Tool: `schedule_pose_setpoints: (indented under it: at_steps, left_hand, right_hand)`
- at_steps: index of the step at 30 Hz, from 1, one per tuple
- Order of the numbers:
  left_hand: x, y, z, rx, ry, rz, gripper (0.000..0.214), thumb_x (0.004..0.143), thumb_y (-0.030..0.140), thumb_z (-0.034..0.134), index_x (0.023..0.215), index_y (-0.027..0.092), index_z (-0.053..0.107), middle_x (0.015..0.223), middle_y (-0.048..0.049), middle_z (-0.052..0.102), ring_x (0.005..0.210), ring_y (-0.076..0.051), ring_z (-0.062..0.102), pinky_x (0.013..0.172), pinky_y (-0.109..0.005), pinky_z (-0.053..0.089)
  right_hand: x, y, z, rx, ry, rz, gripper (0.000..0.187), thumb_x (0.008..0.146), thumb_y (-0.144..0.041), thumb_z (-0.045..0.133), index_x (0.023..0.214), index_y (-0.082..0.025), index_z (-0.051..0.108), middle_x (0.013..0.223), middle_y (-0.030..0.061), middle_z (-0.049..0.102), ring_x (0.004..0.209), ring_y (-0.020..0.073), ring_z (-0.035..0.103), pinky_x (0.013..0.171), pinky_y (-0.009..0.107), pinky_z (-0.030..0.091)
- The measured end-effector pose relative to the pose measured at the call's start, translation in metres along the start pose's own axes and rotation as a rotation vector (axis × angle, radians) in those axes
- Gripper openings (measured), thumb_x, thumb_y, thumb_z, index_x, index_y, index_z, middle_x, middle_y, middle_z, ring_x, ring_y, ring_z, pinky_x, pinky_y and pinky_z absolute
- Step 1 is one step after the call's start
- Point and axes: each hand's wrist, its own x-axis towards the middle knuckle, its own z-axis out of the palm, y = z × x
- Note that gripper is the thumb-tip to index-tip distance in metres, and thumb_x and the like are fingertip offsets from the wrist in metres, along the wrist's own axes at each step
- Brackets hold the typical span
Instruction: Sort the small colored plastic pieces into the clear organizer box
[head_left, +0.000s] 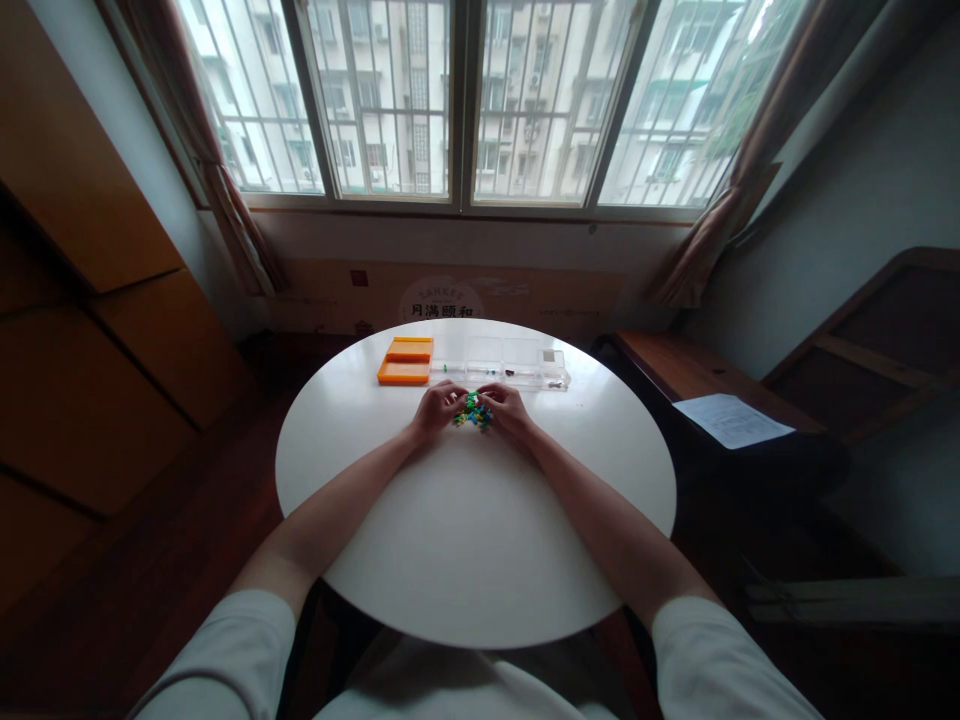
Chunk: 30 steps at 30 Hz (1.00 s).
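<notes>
A small heap of tiny pieces (473,412) in green, yellow, blue and red lies on the white round table (465,540). At its left side is my left hand (441,408), fingers curled and closed towards the pieces. My right hand (507,406) is bent over the opposite side, its fingers also closed near the top of the heap. Anything in either hand's fingertips is too small to make out. Just beyond the hands stands a row of clear plastic compartments (485,352), a few tiny pieces inside. An orange tray (403,372) adjoins the row's left end.
A wooden bench (660,362) with a paper sheet (731,420) stands to the right of the table. Behind the table, a printed cardboard box (322,290) leans below the barred window (457,100). Wooden cabinets (150,330) line the left side.
</notes>
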Motion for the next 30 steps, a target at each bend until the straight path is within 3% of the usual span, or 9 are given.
schedule_pose_setpoints:
  at_steps: [13,30]
  left_hand:
    - [-0.0016,0.0023,0.0002,-0.009,-0.052,0.029,0.024,0.081,0.038,0.059,0.086,0.016,0.069,0.075,-0.0017,0.060,0.059,-0.008,0.057,0.057,-0.020,0.047]
    - [-0.0030,0.0034,-0.0012,-0.012,-0.101,0.099,0.024,0.084,0.028,0.055,0.101,0.019,0.068,0.082,-0.0039,0.062,0.072,-0.012,0.058,0.068,-0.024,0.048]
  right_hand:
    - [-0.0010,-0.0010,-0.0015,-0.042,0.002,0.028,0.035,0.061,-0.043,0.071,0.080,-0.014,0.070,0.072,0.0060,0.069,0.062,0.0166,0.062,0.060,0.029,0.050]
    - [-0.0019,-0.0029,-0.0015,-0.047,-0.013,0.018,0.039,0.058,-0.047,0.072,0.080,-0.015,0.071,0.073,0.0061,0.070,0.061,0.0163,0.062,0.058,0.028,0.050]
